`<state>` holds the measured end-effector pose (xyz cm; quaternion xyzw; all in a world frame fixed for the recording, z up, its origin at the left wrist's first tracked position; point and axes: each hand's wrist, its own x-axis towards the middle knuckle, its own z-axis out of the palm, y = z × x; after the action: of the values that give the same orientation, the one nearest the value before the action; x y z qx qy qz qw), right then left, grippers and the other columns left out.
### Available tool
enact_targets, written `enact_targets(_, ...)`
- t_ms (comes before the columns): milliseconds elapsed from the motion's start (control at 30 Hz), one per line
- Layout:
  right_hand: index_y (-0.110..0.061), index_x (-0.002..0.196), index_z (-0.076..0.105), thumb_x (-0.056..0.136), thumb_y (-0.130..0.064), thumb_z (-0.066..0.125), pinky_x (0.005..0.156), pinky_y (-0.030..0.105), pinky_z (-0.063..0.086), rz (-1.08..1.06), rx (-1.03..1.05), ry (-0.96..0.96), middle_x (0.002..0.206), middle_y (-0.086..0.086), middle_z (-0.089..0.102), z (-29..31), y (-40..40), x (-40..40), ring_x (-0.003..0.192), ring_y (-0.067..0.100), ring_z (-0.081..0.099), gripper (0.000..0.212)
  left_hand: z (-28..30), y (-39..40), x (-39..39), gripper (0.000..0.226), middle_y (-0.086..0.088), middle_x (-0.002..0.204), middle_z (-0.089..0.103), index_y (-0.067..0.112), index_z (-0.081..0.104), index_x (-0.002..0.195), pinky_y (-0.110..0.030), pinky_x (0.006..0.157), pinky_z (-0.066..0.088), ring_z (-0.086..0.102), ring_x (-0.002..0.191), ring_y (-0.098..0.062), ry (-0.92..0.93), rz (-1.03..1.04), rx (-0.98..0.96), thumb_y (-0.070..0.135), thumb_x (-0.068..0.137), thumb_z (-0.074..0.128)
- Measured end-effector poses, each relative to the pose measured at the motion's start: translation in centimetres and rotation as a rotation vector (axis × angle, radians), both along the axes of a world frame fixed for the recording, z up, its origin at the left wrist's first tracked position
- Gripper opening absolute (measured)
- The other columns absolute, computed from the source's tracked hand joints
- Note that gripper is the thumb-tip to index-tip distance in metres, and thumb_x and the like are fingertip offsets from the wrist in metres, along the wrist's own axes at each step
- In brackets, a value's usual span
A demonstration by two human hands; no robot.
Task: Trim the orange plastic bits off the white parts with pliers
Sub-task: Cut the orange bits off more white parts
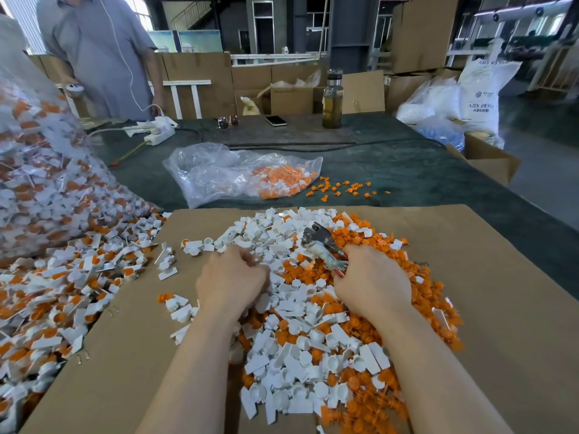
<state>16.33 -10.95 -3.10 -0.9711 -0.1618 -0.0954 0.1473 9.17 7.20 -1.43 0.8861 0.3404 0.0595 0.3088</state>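
From the head view, the right hand (372, 281) grips the pliers (322, 244), head pointing up past its fingers. The left hand (233, 278) is curled, seemingly pinching a white part (250, 260) from the pile beneath. Better to lift that part clear before cutting flush.

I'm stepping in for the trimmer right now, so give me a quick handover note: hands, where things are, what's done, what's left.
Right hand grips the pliers, head pointing up and away over the pile.
Left hand is curled on the pile; whether it holds a part I cannot tell.
Done: a heap of separated white parts and orange bits on the cardboard sheet, under both hands.
Left: untrimmed white-and-orange pieces spilled at the sheet's left edge, plus the big clear bag of them behind.
A smaller bag with orange bits lies on the table beyond.
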Motion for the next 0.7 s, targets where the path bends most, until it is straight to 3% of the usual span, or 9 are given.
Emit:
enact_targets(100, -0.025, 0.103, 0.057, 0.087, -0.041, 0.06, 0.047, 0.025, 0.034, 0.01, -0.005, 0.014, 0.082, -0.009, 0.045, -0.1, 0.1, 0.0, 0.069, 0.013, 0.05, 0.023, 0.1, -0.4, 0.1, 0.022, -0.003, 0.121, 0.06, 0.032, 0.06, 0.109, -0.039, 0.094, 0.049, 0.059, 0.109, -0.024, 0.128, -0.064, 0.124, 0.037, 0.088, 0.06)
enact_targets(167, -0.025, 0.109, 0.057, 0.088, -0.04, 0.059, 0.049, 0.026, 0.036, 0.019, -0.011, 0.022, 0.086, -0.009, 0.046, -0.1, 0.1, 0.0, 0.072, 0.013, 0.051, 0.026, 0.2, -0.5, 0.2, 0.009, 0.0, 0.109, 0.066, 0.029, 0.061, 0.095, -0.036, 0.085, 0.054, 0.063, 0.098, -0.021, 0.059, -0.076, 0.013, 0.026, 0.086, 0.062)
enact_targets(233, -0.025, 0.109, 0.058, 0.088, -0.039, 0.06, 0.047, 0.024, 0.034, 0.018, -0.019, 0.026, 0.082, -0.011, 0.045, -0.1, 0.1, 0.0, 0.068, 0.011, 0.049, 0.025, 0.1, -0.5, 0.1, 0.011, 0.001, 0.097, 0.068, 0.027, 0.06, 0.087, -0.03, 0.069, 0.053, 0.065, 0.088, -0.018, -0.024, -0.071, -0.064, 0.016, 0.085, 0.063)
enact_targets(433, -0.024, 0.104, 0.055, 0.088, -0.036, 0.06, 0.047, 0.024, 0.034, 0.006, -0.008, 0.023, 0.079, -0.009, 0.046, 0.0, 0.1, -0.1, 0.067, 0.011, 0.05, 0.021, -0.2, -0.6, -0.1, 0.01, -0.002, 0.07, 0.072, 0.019, 0.06, 0.092, -0.038, 0.061, 0.058, 0.067, 0.062, -0.019, -0.221, -0.04, -0.19, 0.017, 0.091, 0.069)
enact_targets(600, -0.024, 0.107, 0.055, 0.087, -0.037, 0.061, 0.045, 0.023, 0.03, 0.018, -0.018, 0.002, 0.078, -0.01, 0.042, 0.4, 0.2, -0.3, 0.061, 0.007, 0.043, 0.024, 0.1, -1.1, 0.2, 0.015, 0.005, 0.084, 0.068, 0.032, 0.06, 0.094, -0.041, 0.061, 0.059, 0.07, 0.065, -0.018, -0.438, -0.023, -0.253, 0.031, 0.088, 0.074)
enact_targets(700, -0.026, 0.1, 0.052, 0.087, -0.035, 0.062, 0.044, 0.022, 0.029, 0.013, -0.023, -0.004, 0.073, -0.012, 0.04, 0.4, 0.3, -0.4, 0.057, 0.005, 0.039, 0.019, 0.2, -1.3, 0.4, 0.015, 0.012, 0.092, 0.069, 0.037, 0.069, 0.104, -0.021, 0.056, 0.047, 0.067, 0.071, -0.004, -0.525, -0.057, -0.328, 0.027, 0.093, 0.068)
